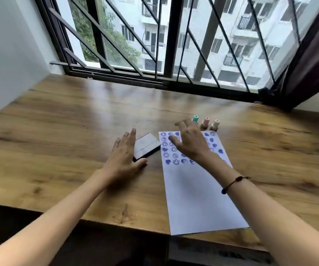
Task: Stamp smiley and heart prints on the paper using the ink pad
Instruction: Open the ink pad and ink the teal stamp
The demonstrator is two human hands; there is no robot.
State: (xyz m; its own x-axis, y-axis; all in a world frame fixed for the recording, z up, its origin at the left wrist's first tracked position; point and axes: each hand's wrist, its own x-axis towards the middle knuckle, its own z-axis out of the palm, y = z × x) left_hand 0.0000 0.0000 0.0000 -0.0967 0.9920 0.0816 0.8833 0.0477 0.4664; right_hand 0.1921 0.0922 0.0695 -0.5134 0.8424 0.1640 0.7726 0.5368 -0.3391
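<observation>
Blue smileys and hearts were printed across the paper's (pixel 197 196) top. The pad (pixel 147 145) was closed, touched by the flat left hand (pixel 123 159), fingers together; the right hand's (pixel 190 142) fingers were spread, empty.

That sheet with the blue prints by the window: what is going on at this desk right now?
A person is partway through stamping a sheet of paper. Its far part carries rows of blue smileys and hearts; the near part is blank. The right hand hovers open over the prints, holding nothing. The left hand lies flat beside the ink pad, which looks shut. Three stamps stand upright just beyond the sheet, none in use.
</observation>
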